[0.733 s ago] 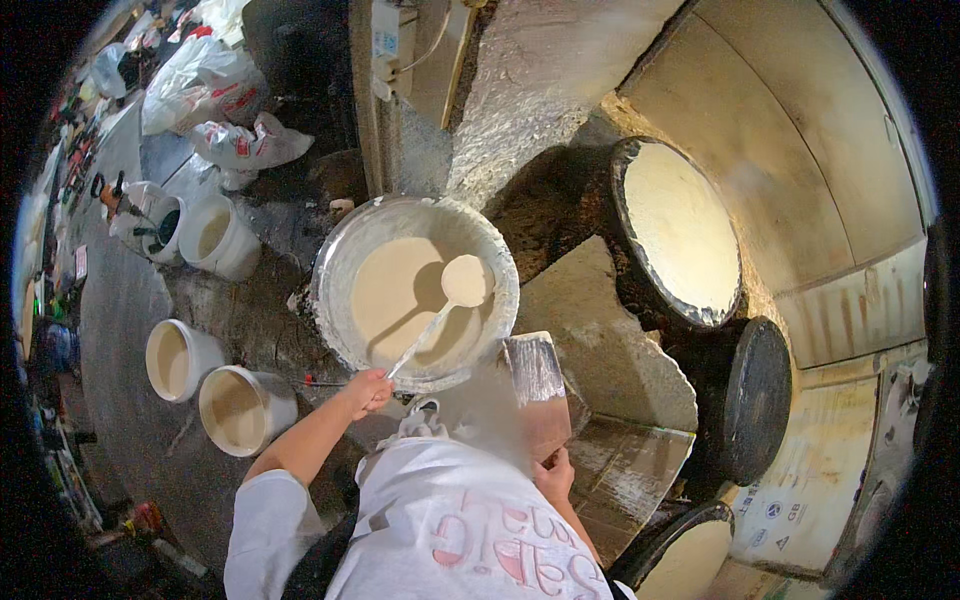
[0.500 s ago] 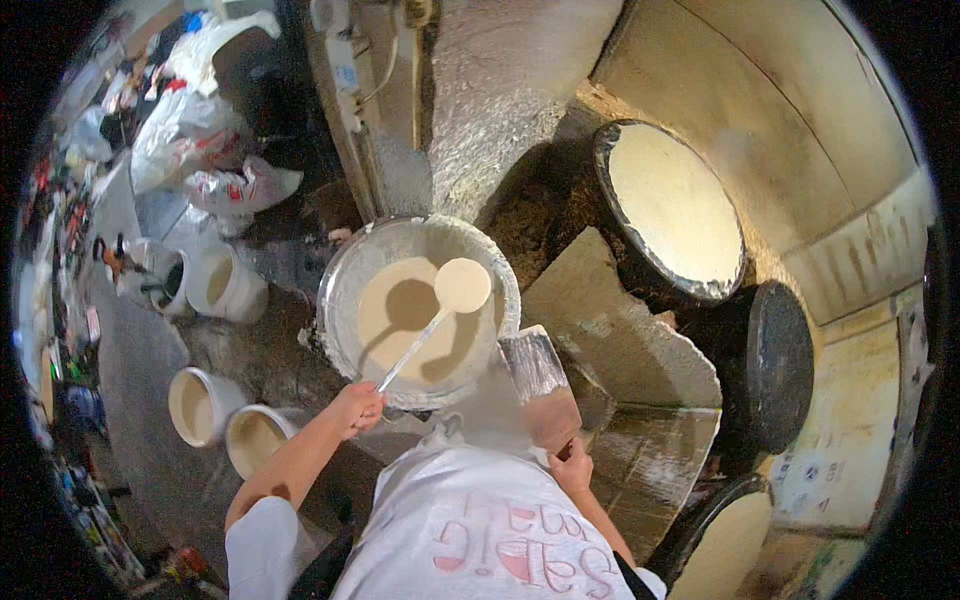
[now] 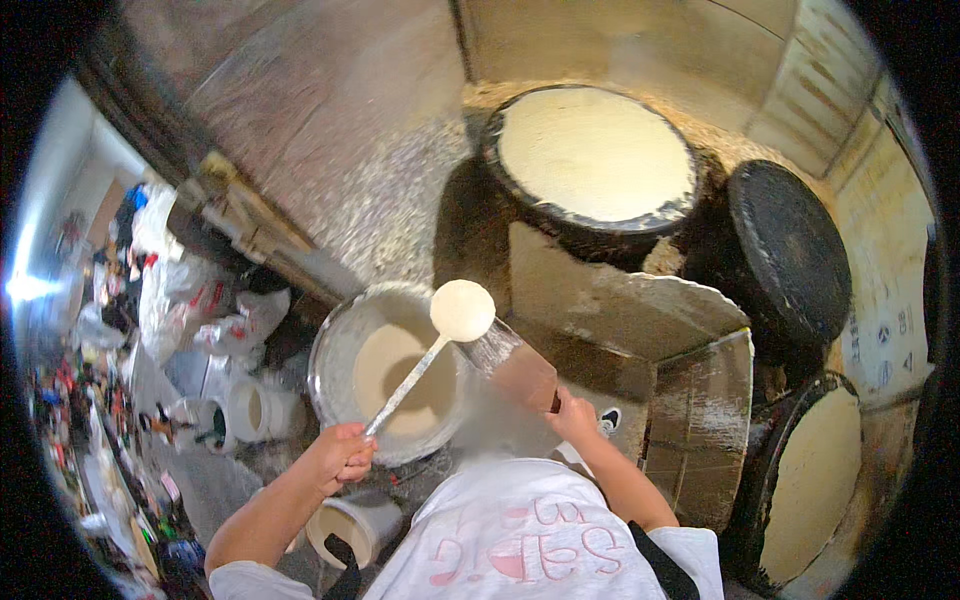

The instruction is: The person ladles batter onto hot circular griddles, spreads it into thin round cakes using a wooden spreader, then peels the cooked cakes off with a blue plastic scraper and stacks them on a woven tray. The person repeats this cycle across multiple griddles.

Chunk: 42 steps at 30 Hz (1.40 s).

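Note:
My left hand is closed around the handle of a long ladle. The ladle's round bowl, filled with cream-coloured batter, hangs over the right rim of a large metal basin. More of the pale batter lies inside that basin, with a shadow across it. In my right hand is a flat rectangular scraper, brown near the grip and coated whitish toward its far end. That coated end lies just beneath or beside the ladle; I cannot tell whether they touch.
A round black-rimmed griddle covered in pale batter stands ahead. Right of it are a dark round griddle and another batter-covered one. A bent sheet panel stands between. White buckets and plastic bags are at left.
My view has turned right, toward the griddles. The full ladle has moved from above the basin's middle to its right rim, and the scraper has tilted in close to it.

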### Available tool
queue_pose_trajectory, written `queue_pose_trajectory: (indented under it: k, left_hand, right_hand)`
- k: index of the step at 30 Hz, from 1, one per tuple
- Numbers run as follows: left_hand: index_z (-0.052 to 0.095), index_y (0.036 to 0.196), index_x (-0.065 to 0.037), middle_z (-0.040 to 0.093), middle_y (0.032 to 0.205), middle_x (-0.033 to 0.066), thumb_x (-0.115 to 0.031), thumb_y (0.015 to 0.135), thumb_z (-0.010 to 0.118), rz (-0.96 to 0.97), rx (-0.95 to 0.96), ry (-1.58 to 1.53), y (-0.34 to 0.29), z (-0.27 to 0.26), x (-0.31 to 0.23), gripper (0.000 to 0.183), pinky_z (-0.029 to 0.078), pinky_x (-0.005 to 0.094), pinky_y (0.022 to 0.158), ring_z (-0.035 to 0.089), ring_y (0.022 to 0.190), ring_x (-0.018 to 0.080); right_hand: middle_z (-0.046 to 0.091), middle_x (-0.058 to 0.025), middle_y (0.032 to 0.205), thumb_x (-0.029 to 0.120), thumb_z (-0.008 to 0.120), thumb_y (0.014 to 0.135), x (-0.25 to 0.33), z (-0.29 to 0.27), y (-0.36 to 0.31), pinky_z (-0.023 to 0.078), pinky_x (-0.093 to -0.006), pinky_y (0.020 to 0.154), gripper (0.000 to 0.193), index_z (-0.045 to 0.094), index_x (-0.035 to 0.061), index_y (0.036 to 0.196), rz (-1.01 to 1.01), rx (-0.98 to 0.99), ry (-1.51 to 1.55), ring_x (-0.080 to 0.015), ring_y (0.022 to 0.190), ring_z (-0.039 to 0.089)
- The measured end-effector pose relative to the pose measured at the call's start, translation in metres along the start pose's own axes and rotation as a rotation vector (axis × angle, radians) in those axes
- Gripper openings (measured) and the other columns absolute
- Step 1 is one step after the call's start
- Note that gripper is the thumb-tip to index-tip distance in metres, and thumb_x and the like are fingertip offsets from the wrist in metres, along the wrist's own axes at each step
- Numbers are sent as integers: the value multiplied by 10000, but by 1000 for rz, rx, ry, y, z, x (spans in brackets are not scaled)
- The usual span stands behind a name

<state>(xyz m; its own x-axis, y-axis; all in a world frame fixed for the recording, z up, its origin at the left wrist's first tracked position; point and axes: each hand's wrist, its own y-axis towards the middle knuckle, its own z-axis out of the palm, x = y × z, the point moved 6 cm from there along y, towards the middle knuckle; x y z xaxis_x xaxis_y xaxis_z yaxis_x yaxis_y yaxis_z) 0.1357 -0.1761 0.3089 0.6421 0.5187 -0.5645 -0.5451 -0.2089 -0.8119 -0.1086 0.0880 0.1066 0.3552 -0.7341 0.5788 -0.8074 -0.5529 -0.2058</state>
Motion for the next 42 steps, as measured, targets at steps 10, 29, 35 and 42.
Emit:
queue_pose_trajectory:
  k: [10, 29, 35, 42]
  left_hand:
    - [492, 843, -39, 353, 532, -29, -107, 941, 417, 38, 553, 139, 90, 347, -109, 141, 218, 204, 322, 271, 370, 56]
    - [481, 947, -79, 413, 529, -4, -254, 941, 464, 828, 764, 386, 250, 771, -88, 176, 318, 304, 366, 384, 369, 154]
    - [467, 967, 7, 333, 511, -58, -201, 1010, 274, -454, 1245, -608, 175, 763, -137, 288, 190, 234, 333, 267, 316, 51]
    - [460, 906, -66, 319, 470, -55, -180, 976, 379, -167, 1129, -610, 226, 603, -166, 156, 213, 207, 326, 299, 322, 66]
  right_hand:
    - [668, -112, 850, 96, 696, 725, -201, -171, -16, 485, -330, 594, 315, 566, -1, 995, 422, -445, 736, -190, 660, 622]
    - [490, -31, 660, 604, 467, 854, -439, -371, -96, 235, -237, 365, 618, 489, 45, 1116, 619, -893, 1524, -75, 416, 324]
    - [625, -96, 910, 448, 744, 691, -418, -344, -34, 429, -287, 607, 690, 537, 29, 1200, 877, -669, 862, -160, 725, 544]
    - [622, -178, 1111, 347, 797, 669, -416, -368, -47, 470, -362, 822, 807, 454, -44, 1285, 1119, -711, 235, -269, 973, 615]
